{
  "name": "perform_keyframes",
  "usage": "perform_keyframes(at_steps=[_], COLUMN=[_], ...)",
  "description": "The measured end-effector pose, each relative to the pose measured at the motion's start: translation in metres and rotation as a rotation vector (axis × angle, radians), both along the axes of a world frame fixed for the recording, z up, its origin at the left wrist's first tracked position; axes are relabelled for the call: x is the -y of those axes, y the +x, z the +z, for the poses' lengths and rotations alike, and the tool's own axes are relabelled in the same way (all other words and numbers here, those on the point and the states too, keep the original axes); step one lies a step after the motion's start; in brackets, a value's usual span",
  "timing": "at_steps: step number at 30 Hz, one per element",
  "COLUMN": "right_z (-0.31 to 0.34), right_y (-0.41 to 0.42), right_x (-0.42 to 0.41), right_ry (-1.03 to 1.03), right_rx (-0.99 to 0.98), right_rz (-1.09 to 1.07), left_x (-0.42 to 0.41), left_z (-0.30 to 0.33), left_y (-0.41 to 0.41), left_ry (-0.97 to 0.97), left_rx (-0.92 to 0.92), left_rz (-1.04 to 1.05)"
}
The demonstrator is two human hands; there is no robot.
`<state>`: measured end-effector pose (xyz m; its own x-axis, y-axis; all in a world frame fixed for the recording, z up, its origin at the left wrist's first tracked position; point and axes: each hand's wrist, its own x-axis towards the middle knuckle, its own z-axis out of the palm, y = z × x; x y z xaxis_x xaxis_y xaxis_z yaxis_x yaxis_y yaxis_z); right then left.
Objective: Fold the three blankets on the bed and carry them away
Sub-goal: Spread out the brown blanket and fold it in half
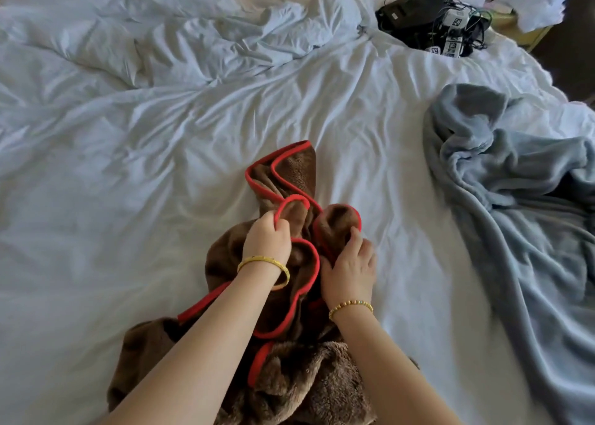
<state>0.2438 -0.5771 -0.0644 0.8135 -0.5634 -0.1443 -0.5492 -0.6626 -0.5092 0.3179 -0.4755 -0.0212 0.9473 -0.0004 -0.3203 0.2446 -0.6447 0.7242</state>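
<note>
A brown fleece blanket [289,382] with red trim lies bunched on the white bed in front of me. My left hand [267,239] pinches a loop of its red edge. Just to the right, my right hand [351,266] grips another fold of the same blanket near the trim. A light blue blanket [515,218] lies crumpled at the right side of the bed, apart from both hands. I see no third blanket in this view.
The white bed sheet [145,173] is wrinkled, and a white duvet [180,38] is heaped at the far left. A black device with tangled cables [431,15] sits at the far right corner. The bed edge runs along the right.
</note>
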Motion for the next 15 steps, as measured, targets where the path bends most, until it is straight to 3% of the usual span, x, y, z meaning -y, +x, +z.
perform_keyframes(at_steps=[2, 4, 7, 10, 12, 15], right_z=[0.000, -0.002, 0.000, -0.003, -0.002, 0.006], right_y=[0.000, 0.005, 0.016, 0.019, 0.017, 0.015], right_x=[0.004, 0.005, 0.010, 0.015, 0.018, 0.021], right_ry=[-0.252, -0.364, -0.219, -0.142, -0.024, 0.394], right_rx=[-0.033, -0.120, -0.307, -0.364, -0.283, -0.017], right_rz=[0.156, 0.277, 0.161, 0.114, -0.009, -0.342], left_x=[-0.004, -0.007, -0.012, -0.016, -0.020, -0.026], left_z=[-0.010, -0.024, -0.037, -0.037, -0.035, -0.033], left_y=[-0.003, -0.016, -0.031, -0.026, -0.023, -0.027], left_ry=[-0.016, -0.013, -0.054, -0.108, -0.128, -0.167], left_rx=[-0.133, -0.237, -0.310, -0.361, -0.387, -0.384], left_rz=[-0.023, -0.131, -0.163, -0.076, -0.037, 0.005])
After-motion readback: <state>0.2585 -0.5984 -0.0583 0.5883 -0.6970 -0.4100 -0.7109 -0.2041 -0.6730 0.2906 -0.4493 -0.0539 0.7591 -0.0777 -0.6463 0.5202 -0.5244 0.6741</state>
